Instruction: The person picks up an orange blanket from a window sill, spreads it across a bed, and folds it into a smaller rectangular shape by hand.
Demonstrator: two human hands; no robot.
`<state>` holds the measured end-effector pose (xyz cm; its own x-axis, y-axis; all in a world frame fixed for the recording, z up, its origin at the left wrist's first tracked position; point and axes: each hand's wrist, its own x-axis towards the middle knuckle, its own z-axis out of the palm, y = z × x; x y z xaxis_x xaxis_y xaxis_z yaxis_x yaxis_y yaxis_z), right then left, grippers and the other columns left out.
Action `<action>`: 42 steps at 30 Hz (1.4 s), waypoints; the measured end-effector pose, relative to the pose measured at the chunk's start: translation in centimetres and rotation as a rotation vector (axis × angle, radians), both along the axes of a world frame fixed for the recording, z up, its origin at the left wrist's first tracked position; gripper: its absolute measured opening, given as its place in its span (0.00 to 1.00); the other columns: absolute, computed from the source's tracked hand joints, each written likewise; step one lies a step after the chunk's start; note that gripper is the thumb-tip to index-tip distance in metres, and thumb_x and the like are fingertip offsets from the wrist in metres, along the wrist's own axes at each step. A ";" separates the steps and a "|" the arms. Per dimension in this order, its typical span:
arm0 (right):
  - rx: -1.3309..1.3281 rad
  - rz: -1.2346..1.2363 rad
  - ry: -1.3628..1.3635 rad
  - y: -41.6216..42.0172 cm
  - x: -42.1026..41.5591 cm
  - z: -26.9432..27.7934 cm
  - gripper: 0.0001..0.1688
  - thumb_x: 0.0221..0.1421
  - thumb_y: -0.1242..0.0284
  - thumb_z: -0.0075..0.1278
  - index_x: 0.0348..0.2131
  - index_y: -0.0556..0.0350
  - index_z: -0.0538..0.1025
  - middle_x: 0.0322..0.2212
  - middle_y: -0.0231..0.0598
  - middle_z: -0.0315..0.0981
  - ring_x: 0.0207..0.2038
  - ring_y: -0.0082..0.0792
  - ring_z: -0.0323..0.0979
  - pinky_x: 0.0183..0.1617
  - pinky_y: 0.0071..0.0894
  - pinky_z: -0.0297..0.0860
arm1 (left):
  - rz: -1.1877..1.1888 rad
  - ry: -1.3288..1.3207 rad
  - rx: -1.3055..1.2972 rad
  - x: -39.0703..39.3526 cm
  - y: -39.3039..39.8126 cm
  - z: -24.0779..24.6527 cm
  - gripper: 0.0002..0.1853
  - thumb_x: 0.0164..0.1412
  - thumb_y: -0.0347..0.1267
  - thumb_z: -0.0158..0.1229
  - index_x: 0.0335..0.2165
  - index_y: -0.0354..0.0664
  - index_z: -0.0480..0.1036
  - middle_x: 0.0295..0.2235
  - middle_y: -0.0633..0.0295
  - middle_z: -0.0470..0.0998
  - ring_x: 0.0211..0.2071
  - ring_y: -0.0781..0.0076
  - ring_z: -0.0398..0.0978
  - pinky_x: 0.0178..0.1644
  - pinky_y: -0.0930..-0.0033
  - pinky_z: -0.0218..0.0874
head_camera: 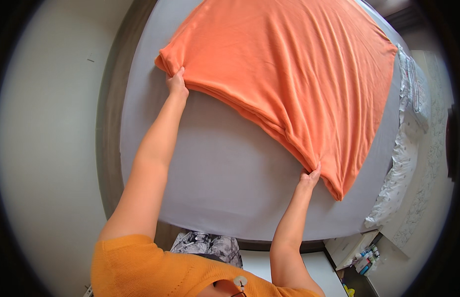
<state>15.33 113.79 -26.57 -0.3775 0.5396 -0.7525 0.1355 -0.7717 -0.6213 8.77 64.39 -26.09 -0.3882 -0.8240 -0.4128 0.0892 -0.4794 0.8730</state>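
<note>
A large orange fleece blanket [252,55] spreads over a bed with a plain grey fitted sheet [222,156]. My left hand [177,82] grips its near edge close to the left corner. Farther right, my right hand [310,176] pinches the same edge a short way in from the right corner, which droops onto the sheet. Between the two hands the edge sags in several layered folds. Long creases fan across the fabric from my right hand. The blanket's far end runs out of view at the top.
White patterned pillows with ruffled edges [395,178] line the bed's right end, along with a folded quilt [417,85]. A bedside cabinet [350,248] holding small bottles stands at the lower right. A bare wall [52,130] rises on the left, past a strip of floor [111,130].
</note>
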 end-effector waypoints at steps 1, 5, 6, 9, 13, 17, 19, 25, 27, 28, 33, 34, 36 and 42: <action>0.059 0.024 0.004 0.1 0.3 0.4 0.25 0.44 0.70 0.52 0.43 0.59 0.65 0.40 0.43 0.66 0.40 0.41 0.67 0.38 0.41 0.70 | -0.019 -0.015 -0.033 1.0 0.4 0.5 0.26 0.49 0.20 0.51 0.48 0.40 0.58 0.45 0.61 0.64 0.45 0.70 0.63 0.49 0.68 0.56; 0.266 0.058 -0.005 -0.4 0.7 4.7 0.24 0.45 0.72 0.50 0.42 0.63 0.64 0.39 0.44 0.66 0.38 0.39 0.68 0.36 0.37 0.71 | -0.073 -0.052 -0.164 4.3 2.0 4.0 0.25 0.50 0.21 0.50 0.49 0.39 0.57 0.45 0.63 0.64 0.45 0.74 0.63 0.50 0.72 0.53; 0.289 0.070 -0.006 0.4 0.8 6.0 0.24 0.45 0.72 0.50 0.43 0.64 0.63 0.39 0.44 0.65 0.38 0.39 0.68 0.37 0.36 0.71 | -0.101 -0.071 -0.181 4.9 2.8 5.2 0.23 0.52 0.23 0.49 0.49 0.39 0.58 0.44 0.64 0.64 0.45 0.75 0.63 0.50 0.73 0.52; 0.388 0.104 0.067 2.2 2.4 9.1 0.26 0.45 0.74 0.49 0.45 0.62 0.61 0.41 0.44 0.63 0.40 0.39 0.67 0.39 0.38 0.70 | -0.116 -0.059 -0.218 8.0 4.6 7.3 0.22 0.51 0.22 0.50 0.47 0.38 0.59 0.45 0.62 0.64 0.45 0.74 0.62 0.50 0.74 0.54; 0.473 0.166 0.175 6.4 7.0 11.1 0.30 0.44 0.75 0.48 0.48 0.60 0.58 0.45 0.46 0.59 0.43 0.43 0.64 0.42 0.42 0.69 | -0.123 -0.065 -0.144 15.2 7.3 8.8 0.24 0.52 0.24 0.49 0.49 0.37 0.57 0.44 0.63 0.64 0.43 0.76 0.63 0.50 0.74 0.53; 0.555 0.151 0.101 10.6 14.3 10.9 0.30 0.44 0.76 0.47 0.48 0.62 0.58 0.45 0.48 0.60 0.43 0.46 0.64 0.44 0.44 0.68 | -0.043 -0.139 0.017 25.3 11.1 8.6 0.26 0.50 0.24 0.52 0.49 0.37 0.57 0.44 0.62 0.64 0.44 0.74 0.63 0.50 0.72 0.54; 0.546 0.166 0.011 10.7 18.3 10.7 0.31 0.44 0.75 0.47 0.49 0.64 0.57 0.45 0.49 0.60 0.43 0.44 0.65 0.45 0.43 0.67 | 0.001 -0.203 0.139 30.2 12.5 9.6 0.27 0.50 0.24 0.53 0.49 0.38 0.56 0.46 0.62 0.64 0.46 0.71 0.63 0.50 0.69 0.54; 0.042 0.048 -0.123 16.9 29.2 -2.9 0.15 0.51 0.67 0.45 0.36 0.58 0.69 0.33 0.40 0.70 0.28 0.37 0.69 0.32 0.30 0.70 | 0.007 0.130 0.689 37.2 10.0 1.9 0.28 0.48 0.26 0.55 0.49 0.44 0.56 0.46 0.61 0.63 0.48 0.65 0.62 0.52 0.65 0.55; -0.188 -0.079 -0.197 16.8 30.0 -6.0 0.23 0.50 0.55 0.46 0.35 0.56 0.70 0.34 0.37 0.70 0.32 0.33 0.68 0.36 0.29 0.67 | -0.044 0.230 0.677 35.5 9.0 0.1 0.29 0.48 0.26 0.55 0.49 0.46 0.56 0.46 0.61 0.63 0.48 0.65 0.62 0.52 0.65 0.54; -0.184 -0.095 -0.352 10.7 28.3 -5.4 0.25 0.49 0.52 0.45 0.37 0.54 0.70 0.35 0.37 0.70 0.35 0.32 0.67 0.39 0.31 0.66 | -0.004 0.167 0.606 37.0 7.4 0.0 0.30 0.47 0.26 0.56 0.49 0.46 0.56 0.47 0.60 0.63 0.49 0.65 0.61 0.53 0.65 0.53; -0.040 0.039 -0.380 1.3 25.0 -1.7 0.23 0.46 0.55 0.50 0.39 0.47 0.69 0.35 0.32 0.70 0.38 0.34 0.68 0.40 0.36 0.67 | -0.168 -0.110 0.114 35.0 8.2 2.9 0.33 0.45 0.24 0.56 0.51 0.42 0.54 0.49 0.59 0.61 0.50 0.67 0.59 0.54 0.67 0.51; -0.048 0.083 -0.351 1.7 25.0 -1.9 0.23 0.46 0.56 0.50 0.40 0.48 0.69 0.36 0.33 0.69 0.38 0.34 0.68 0.40 0.36 0.67 | -0.209 -0.156 -0.053 34.8 8.3 3.5 0.34 0.44 0.23 0.56 0.51 0.41 0.53 0.49 0.59 0.61 0.50 0.67 0.59 0.53 0.67 0.52; -0.065 0.174 -0.300 2.6 24.9 -2.2 0.23 0.46 0.59 0.51 0.41 0.50 0.69 0.38 0.36 0.68 0.38 0.35 0.68 0.41 0.36 0.67 | -0.336 -0.255 -0.509 35.2 8.0 4.9 0.32 0.45 0.23 0.55 0.50 0.38 0.53 0.49 0.57 0.61 0.50 0.66 0.60 0.52 0.67 0.53; -0.028 0.329 -0.316 2.0 26.9 -2.3 0.17 0.48 0.66 0.51 0.37 0.56 0.69 0.28 0.35 0.71 0.25 0.29 0.68 0.29 0.26 0.66 | -0.243 -0.500 -0.687 38.6 5.3 2.5 0.26 0.47 0.26 0.56 0.46 0.36 0.59 0.43 0.54 0.65 0.46 0.66 0.63 0.50 0.68 0.53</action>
